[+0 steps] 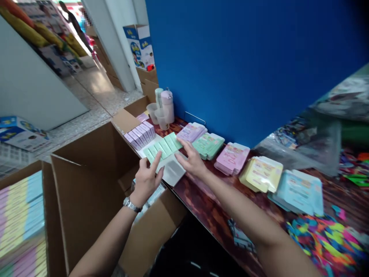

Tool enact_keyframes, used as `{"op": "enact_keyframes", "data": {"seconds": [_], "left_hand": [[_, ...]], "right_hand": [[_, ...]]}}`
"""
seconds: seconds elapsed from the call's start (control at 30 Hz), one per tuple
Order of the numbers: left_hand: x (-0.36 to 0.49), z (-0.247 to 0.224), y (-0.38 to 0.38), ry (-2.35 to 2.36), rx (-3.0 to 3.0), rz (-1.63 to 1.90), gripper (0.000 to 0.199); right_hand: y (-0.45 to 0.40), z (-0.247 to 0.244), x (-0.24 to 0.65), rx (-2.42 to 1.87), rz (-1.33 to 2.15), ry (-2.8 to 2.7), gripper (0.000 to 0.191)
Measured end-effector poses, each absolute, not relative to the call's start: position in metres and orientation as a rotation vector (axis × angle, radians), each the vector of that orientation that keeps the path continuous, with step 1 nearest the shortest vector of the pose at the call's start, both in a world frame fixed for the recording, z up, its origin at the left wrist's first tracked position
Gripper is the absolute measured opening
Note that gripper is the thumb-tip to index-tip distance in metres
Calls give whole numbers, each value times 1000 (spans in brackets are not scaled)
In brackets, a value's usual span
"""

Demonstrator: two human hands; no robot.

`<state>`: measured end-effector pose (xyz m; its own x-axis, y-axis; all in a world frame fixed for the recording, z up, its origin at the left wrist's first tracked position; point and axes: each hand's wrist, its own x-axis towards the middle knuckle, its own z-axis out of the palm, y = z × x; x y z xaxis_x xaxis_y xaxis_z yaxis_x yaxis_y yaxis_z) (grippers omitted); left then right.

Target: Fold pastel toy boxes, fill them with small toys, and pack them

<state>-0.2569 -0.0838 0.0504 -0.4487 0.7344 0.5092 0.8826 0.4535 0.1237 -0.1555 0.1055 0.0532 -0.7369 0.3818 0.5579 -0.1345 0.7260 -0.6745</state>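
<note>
A row of small light green boxes [163, 147] lies on a white sheet [173, 171] at the table's edge. My left hand [146, 179] is at the near side of the row, index finger stretched onto or just over the boxes and thumb apart. At the right end of the row, my right hand [191, 159] has its fingers extended, fingertips at the last box; I cannot tell whether they press on it. Neither hand grips anything. Behind the green row stand several purple boxes [140, 135], lined up side by side.
Stacks of flat purple cartons [191, 132], green cartons [208, 145], pink cartons [232, 157], yellow cartons [261, 174] and blue cartons [300, 192] line the table. Colourful loose pieces [325, 242] lie right. An open cardboard box [89, 192] stands left; cups [162, 118] and a bottle [167, 105] stand behind.
</note>
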Motion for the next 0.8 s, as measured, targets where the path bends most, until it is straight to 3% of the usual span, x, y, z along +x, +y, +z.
{"op": "enact_keyframes", "data": {"seconds": [0.17,0.4,0.8], "left_hand": [[-304,37,-80,-2479,-1193,-486,54],[-334,20,-75,-2544,-1168,-468,56],[-341,7,-67,-2623,-1085,-167,64]], "right_hand": [[119,33,-241,-107,1155,-2181,59],[128,1,-281,-155,1241,-2227,61],[124,-35,-299,-202,935,-2408,63]]}}
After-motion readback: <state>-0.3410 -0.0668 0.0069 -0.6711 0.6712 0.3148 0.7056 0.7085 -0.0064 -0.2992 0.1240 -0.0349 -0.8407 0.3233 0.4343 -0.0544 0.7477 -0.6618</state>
